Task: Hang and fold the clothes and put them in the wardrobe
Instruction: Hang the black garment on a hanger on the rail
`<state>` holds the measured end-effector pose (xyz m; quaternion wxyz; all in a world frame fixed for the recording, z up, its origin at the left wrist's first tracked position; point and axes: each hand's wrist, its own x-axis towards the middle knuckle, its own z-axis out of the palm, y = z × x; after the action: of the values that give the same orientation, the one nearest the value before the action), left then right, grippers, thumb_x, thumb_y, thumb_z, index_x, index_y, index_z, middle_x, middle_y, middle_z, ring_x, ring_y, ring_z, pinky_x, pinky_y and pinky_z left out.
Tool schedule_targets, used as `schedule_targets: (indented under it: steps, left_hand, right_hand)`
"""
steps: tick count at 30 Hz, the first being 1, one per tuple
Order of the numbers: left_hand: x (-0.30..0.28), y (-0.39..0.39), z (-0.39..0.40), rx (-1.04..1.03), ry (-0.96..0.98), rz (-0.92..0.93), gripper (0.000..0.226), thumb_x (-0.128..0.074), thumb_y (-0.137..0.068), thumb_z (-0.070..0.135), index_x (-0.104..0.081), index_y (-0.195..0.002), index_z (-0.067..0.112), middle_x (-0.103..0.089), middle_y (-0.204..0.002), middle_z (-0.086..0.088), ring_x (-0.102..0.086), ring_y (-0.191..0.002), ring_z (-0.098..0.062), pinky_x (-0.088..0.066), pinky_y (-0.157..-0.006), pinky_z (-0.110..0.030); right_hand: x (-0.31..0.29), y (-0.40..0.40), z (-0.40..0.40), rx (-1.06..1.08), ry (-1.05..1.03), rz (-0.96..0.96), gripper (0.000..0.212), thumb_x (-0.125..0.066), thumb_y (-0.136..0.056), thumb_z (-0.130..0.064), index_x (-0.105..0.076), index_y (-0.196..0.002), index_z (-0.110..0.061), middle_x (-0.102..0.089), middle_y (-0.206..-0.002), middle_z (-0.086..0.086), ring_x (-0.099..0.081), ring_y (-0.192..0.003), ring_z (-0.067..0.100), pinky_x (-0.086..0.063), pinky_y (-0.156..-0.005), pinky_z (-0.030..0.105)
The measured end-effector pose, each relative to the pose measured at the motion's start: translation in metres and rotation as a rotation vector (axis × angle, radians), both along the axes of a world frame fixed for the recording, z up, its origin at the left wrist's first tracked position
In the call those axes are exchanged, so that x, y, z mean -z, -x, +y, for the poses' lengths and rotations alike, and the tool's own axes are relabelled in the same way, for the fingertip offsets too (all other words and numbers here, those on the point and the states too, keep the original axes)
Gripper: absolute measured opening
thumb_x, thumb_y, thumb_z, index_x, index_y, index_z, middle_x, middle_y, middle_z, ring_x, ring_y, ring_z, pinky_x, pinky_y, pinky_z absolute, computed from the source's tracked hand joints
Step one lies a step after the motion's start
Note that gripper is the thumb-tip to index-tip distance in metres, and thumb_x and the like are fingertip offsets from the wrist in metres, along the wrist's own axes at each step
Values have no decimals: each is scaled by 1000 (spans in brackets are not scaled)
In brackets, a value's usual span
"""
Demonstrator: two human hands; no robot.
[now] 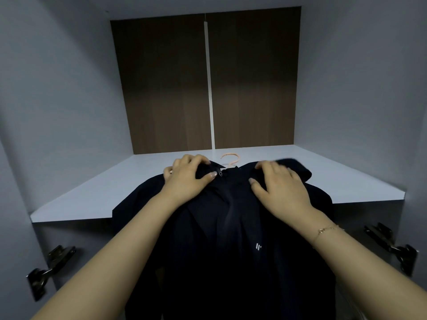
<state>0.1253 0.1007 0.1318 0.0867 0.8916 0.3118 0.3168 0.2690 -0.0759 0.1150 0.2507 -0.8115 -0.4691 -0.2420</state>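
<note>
Dark jacket (231, 227) lies on a hanger (231, 159), collar end up on the shelf (346, 176) toward its back edge, body draped over the front edge and hanging down. Only the pale hook shows, past the collar. I read the jacket as soft, light, limp; thin fabric likely slips on the hanger, zip front may gape. Left hand (187, 176) grips the left shoulder, fingers curled over the fabric. Right hand (279, 185) lies spread on the right shoulder, fingers fairly flat, pressing; a real grip I can't confirm. I'd take it by the hook or both shoulders over the hanger arms, never the hem. Wardrobe (57, 88) walls grey, back panel (161, 88) brown, hinges (53, 264) below.
</note>
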Motion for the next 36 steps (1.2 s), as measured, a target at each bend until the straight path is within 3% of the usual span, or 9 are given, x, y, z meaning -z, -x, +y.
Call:
schedule_targets:
  steps: [4,11,15,17,20,24,28,32,36]
  left_hand:
    - [5,6,12,-148,63,140,71,-43,-84,74,-40,-139,29,-51,-135,0,-43,-128,-23,-26,-104,-45]
    - [1,37,-10,-83,-110,-118,31,-47,-95,54,-64,-108,32,-66,-110,12,-60,-100,-15,-38,-73,-30]
    - [-5,66,-37,73,30,-276,19,-54,-91,53,-63,-87,38,-64,-86,24,-57,-82,1,-38,-68,-24]
    - [-6,78,-51,151,109,-298,15,-58,-89,51,-64,-87,37,-65,-84,21,-59,-80,-2,-46,-72,-31]
    - [-2,94,-72,225,230,-333,14,-65,-87,46,-66,-95,35,-65,-83,11,-63,-83,-17,-50,-80,-42]
    - [23,110,-99,263,344,-338,21,-69,-83,44,-66,-103,36,-62,-80,6,-63,-81,-15,-49,-78,-37]
    - [64,123,-124,246,361,-379,14,-73,-81,37,-70,-93,30,-64,-77,13,-60,-77,-2,-45,-70,-17]
    - [112,132,-149,265,443,-329,11,-74,-81,34,-71,-91,29,-62,-77,19,-54,-78,9,-37,-67,-4]
    - [159,140,-163,299,772,-196,16,-66,-88,38,-69,-101,28,-65,-92,11,-60,-86,1,-46,-76,-12]
  right_hand:
    - [8,-7,5,-20,7,-1,44,-40,-96,-48,-46,-130,-20,-58,-123,-2,-51,-115,20,-33,-98,35]
    - [7,-4,-14,-136,-127,-12,57,-42,-94,-55,-43,-141,-22,-57,-125,-3,-50,-118,20,-31,-100,35]
    - [-13,3,-26,-282,-175,160,39,-36,-95,-55,-63,-104,-29,-63,-101,-12,-57,-100,11,-40,-86,30]
    - [-21,12,-31,-378,-162,263,35,-39,-94,-56,-63,-88,-31,-61,-89,-12,-57,-90,5,-41,-79,29]
    - [-23,32,-38,-519,-123,273,40,-42,-91,-59,-67,-92,-28,-66,-88,-12,-60,-85,3,-46,-81,27]
    - [-3,63,-50,-776,-280,557,41,-53,-92,-56,-69,-90,-18,-64,-75,-6,-60,-73,5,-47,-74,16]
    - [28,90,-53,-666,-501,750,46,-51,-95,-50,-69,-86,-9,-71,-78,-2,-67,-76,8,-49,-73,14]
    - [48,104,-56,-661,-634,984,30,-50,-100,-28,-61,-75,-16,-53,-58,-3,-53,-59,12,-49,-66,22]
    - [86,117,-71,-616,-610,1184,28,-53,-85,-10,-56,-58,-13,-36,-51,0,-23,-43,13,-27,-43,22]
